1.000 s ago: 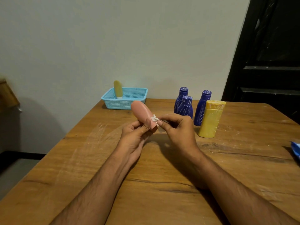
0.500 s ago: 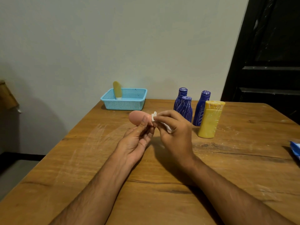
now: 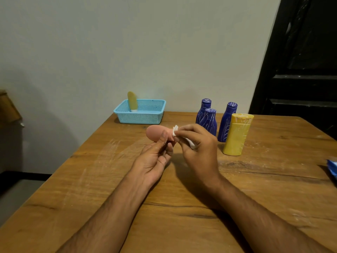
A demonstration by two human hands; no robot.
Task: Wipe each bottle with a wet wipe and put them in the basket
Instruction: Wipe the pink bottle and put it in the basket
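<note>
My left hand (image 3: 155, 157) holds a small pink bottle (image 3: 155, 133) on its side above the table, rounded end pointing left. Against the bottle's right end my right hand (image 3: 197, 152) pinches a white wet wipe (image 3: 175, 130). A light blue mesh basket (image 3: 144, 115) stands at the table's far left corner with a small yellow bottle (image 3: 132, 102) upright inside. Three dark blue bottles (image 3: 209, 121) stand in a group behind my right hand. To their right a larger yellow bottle (image 3: 237, 134) stands cap up.
The wooden table (image 3: 182, 198) runs up to a pale wall at the back. A blue packet (image 3: 331, 168) lies at the right edge, cut off by the frame. A dark door stands behind the table on the right.
The pink bottle has tipped from slanted upright to lying sideways in my left hand. My right hand has slid the wipe along to the bottle's right end.
</note>
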